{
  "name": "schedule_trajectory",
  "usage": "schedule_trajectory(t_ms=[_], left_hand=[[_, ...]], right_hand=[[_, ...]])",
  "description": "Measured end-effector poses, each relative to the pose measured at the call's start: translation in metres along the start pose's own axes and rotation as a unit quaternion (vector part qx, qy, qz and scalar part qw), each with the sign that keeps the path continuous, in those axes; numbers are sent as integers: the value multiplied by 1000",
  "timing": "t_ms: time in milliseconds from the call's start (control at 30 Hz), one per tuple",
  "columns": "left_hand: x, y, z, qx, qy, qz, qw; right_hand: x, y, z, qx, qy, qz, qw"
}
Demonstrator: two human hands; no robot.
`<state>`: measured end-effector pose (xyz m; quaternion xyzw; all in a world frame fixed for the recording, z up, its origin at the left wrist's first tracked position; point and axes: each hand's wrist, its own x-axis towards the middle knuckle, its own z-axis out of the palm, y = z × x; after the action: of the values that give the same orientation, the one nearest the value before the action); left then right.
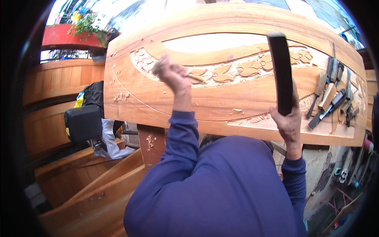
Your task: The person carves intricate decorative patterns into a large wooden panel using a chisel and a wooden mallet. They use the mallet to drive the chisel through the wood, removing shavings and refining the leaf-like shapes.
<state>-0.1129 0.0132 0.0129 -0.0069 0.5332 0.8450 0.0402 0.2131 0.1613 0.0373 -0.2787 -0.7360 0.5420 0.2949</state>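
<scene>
On a large wooden panel (189, 102) runs a curved band of carved leaf shapes (252, 67) below a long elongated opening (213, 43). My left hand (175, 77) is closed around a pale-handled tool (157, 68) over the left part of the carving; its working end is not clear. My right hand (287, 122) grips a long, dark, block-shaped striker (279, 67), held upright over the panel's right half. To its right lies a group of chisels and gouges (331, 91) with wooden and dark handles. Small shavings (237, 111) are scattered on the panel.
At the left are stacked wooden panels (63, 75), a black case (82, 122) with fabric, and long boards (90, 189) lower down. A plant (87, 25) sits above a red ledge at the upper left. A cluttered edge with tools (343, 173) is at the lower right.
</scene>
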Motion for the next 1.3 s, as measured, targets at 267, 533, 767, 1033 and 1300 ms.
schedule_trajectory(t_ms=[267,533,767,1033,1300], left_hand=[[-61,28,-35,166,-213,81,959],[-24,7,7,121,-278,68,950],[22,-24,38,-9,-421,-62,905],[29,-37,62,-73,-486,-130,861],[28,-34,59,-22,-490,-140,860]], right_hand=[[-63,76,-11,176,-6,201,964],[-56,75,-16,152,-3,226,962],[-62,61,-2,64,81,249,963],[-54,42,23,61,149,211,964],[-56,42,25,63,158,216,961]])
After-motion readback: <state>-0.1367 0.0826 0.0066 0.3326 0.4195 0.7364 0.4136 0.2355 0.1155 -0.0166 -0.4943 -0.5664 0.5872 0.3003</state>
